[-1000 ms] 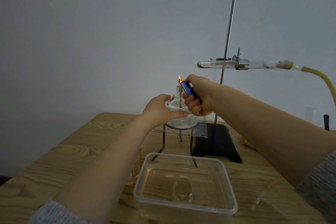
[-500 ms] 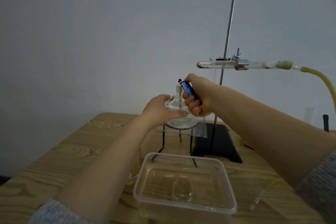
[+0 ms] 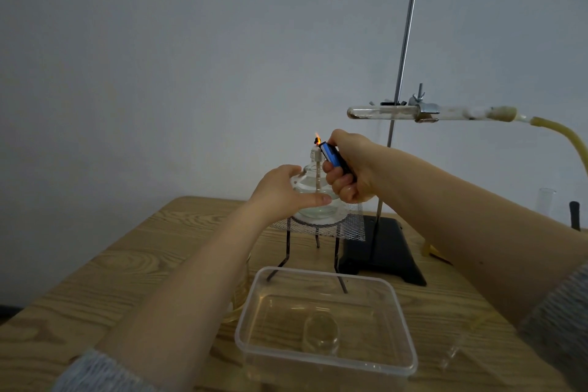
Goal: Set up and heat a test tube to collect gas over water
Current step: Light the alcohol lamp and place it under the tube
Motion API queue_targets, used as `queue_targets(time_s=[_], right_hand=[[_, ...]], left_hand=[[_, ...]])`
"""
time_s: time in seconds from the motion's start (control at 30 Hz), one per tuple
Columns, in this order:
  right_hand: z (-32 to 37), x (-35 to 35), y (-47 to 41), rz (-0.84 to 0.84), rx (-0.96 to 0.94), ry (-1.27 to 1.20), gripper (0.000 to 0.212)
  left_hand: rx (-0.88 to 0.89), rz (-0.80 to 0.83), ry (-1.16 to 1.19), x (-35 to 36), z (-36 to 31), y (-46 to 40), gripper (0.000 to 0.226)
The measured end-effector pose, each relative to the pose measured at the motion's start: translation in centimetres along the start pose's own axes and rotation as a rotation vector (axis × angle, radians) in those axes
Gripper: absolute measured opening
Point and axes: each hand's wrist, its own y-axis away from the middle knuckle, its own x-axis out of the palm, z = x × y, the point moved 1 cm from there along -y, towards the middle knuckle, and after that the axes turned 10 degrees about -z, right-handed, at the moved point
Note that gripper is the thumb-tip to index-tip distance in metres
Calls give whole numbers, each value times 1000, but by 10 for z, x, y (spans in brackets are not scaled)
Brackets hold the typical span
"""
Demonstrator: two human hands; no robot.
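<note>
The glass lamp (image 3: 318, 197) sits on wire gauze (image 3: 346, 226) atop a tripod (image 3: 288, 251). The left hand (image 3: 283, 192) is wrapped around the lamp's left side, thumb across its front. The right hand (image 3: 350, 173), just right of the lamp, is clenched on a blue lighter (image 3: 332, 157) whose flame (image 3: 317, 138) stands at the lamp's wick. The test tube (image 3: 381, 113) lies level in a clamp (image 3: 426, 110), above and right of the lamp, a yellow hose (image 3: 560, 137) on its far end. Nearer than the lamp stands a clear tub (image 3: 324, 363) of water.

No readable text, label, brand or number anywhere. Blue lighter (image 3: 332, 158) body plain from this view. Test tube (image 3: 381, 113) and plastic container (image 3: 327, 356) carry no visible markings.
</note>
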Motion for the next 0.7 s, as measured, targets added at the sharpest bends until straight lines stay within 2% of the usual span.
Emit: queue_targets(time_s=[0.3,0.7], right_hand=[[3,0,3,6,-22,13,36],[9,-3,3,-78,-50,173,33]], left_hand=[[10,-2,-3,1,0,-1,92],[13,8,34,0,1,1,95]])
